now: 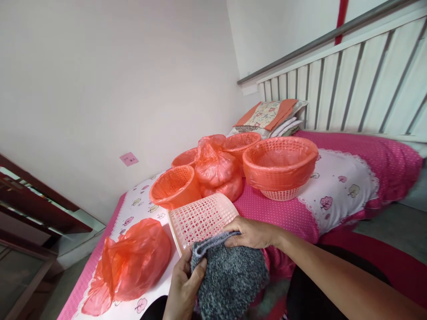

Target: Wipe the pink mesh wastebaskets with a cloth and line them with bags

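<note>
Low in the view, a dark grey fuzzy cloth piece (231, 275) with a lighter, smooth folded edge hangs between my hands. My left hand (187, 278) pinches its left corner, thumb on top. My right hand (250, 233) grips the same folded edge farther right, with the fingers curled round it. Whether the piece is a hat or some other item, I cannot tell. Just beyond it, a pale pink plastic basket (203, 220) with a holed surface lies tilted, its near side partly hidden by the cloth and my hands.
A tied red plastic bag (218, 171), full of round lumps, stands among bag-lined baskets (176, 186). At right is a larger lined basket (280, 164). Another red bag (140, 260) lies at left on the bed (276, 218). Folded bedding (267, 115) sits by the white headboard (350, 84).
</note>
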`<action>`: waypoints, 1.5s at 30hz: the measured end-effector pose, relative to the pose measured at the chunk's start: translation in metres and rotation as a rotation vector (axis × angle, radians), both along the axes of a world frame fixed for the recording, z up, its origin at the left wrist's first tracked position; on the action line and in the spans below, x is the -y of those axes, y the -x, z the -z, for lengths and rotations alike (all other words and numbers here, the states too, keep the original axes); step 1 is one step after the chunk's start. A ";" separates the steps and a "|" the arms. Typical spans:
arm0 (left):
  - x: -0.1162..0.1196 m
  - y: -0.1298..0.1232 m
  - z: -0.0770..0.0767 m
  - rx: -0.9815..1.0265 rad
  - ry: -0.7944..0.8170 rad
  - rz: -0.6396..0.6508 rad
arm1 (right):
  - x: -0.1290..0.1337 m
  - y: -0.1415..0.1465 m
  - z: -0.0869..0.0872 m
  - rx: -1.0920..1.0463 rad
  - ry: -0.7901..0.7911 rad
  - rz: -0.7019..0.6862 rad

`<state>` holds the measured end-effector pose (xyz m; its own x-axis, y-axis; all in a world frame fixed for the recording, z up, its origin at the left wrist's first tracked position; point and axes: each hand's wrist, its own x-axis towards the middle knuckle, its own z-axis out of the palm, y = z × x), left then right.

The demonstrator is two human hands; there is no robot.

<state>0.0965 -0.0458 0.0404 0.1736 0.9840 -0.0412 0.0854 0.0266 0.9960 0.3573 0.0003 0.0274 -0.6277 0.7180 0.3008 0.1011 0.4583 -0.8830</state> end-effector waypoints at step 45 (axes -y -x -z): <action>-0.019 0.021 0.057 -0.178 -0.379 -0.564 | -0.045 -0.050 0.005 -0.346 0.057 1.072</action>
